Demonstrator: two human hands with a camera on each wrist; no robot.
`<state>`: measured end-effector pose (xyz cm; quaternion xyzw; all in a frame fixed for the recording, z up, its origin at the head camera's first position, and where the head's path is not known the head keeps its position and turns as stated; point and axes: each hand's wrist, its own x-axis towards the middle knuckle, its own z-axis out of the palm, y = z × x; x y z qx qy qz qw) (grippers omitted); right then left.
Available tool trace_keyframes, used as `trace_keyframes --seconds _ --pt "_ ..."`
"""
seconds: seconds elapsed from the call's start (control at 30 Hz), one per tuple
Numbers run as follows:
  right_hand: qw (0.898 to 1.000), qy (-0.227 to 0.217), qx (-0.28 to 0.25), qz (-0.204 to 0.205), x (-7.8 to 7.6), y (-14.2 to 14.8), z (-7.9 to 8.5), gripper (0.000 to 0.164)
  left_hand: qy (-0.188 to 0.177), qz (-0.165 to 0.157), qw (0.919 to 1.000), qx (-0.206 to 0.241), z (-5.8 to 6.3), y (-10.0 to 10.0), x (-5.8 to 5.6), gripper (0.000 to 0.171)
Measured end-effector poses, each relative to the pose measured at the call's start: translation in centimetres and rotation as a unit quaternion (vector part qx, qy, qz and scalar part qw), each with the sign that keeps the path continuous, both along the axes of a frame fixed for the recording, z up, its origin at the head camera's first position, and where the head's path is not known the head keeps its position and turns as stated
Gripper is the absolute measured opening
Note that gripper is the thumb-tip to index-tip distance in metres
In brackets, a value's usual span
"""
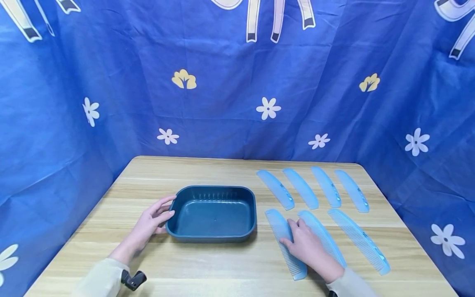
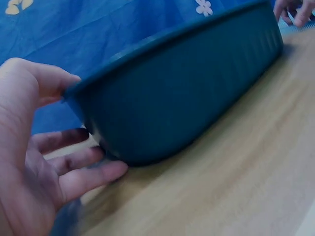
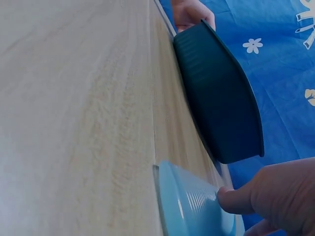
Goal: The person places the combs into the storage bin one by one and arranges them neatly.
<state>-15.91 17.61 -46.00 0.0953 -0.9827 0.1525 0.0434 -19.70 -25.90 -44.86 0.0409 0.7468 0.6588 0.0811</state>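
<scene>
My left hand holds the left end of a dark teal plastic basin, with thumb and fingers at its rim and outer wall. In the left wrist view, several fingertips touch the wall near its base. The basin's inside is bare. To the right, my right hand grips the leftmost front light-blue comb, thumb on its toothed side and fingers by its other long edge. The right wrist view shows the thumb against this comb. Under my right hand, the middle front comb is partly covered.
Beyond the right hand lies another front comb. Several more combs form a back row at the table's far right. The wooden table meets a blue cloth backdrop along its back and sides.
</scene>
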Motion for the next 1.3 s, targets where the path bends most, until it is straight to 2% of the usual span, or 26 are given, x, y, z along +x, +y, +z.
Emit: trace_keyframes --seconds 0.27,0.47,0.73,1.03,1.3 --pt "1.000 -0.009 -0.003 -0.022 -0.1 -0.5 0.2 0.063 0.028 -0.017 0.9992 0.024 -0.4 -0.1 0.2 0.050" --pt "0.999 -0.037 0.005 -0.039 -0.4 -0.8 0.6 0.063 0.041 -0.035 0.9979 0.036 -0.7 0.0 0.2 0.049" --pt "0.993 -0.092 -0.033 -0.059 -1.1 -0.9 1.0 0.066 0.032 -0.007 0.9991 0.028 -1.0 0.1 0.2 0.048" --pt "0.992 -0.090 -0.062 -0.066 -1.5 -0.9 1.0 0.052 0.046 0.004 0.9988 0.015 -1.4 0.2 0.1 0.046" --pt "0.991 -0.099 -0.061 -0.067 -1.0 -1.1 1.1 0.059 0.050 0.005 0.9987 0.007 -1.5 0.2 0.2 0.046"
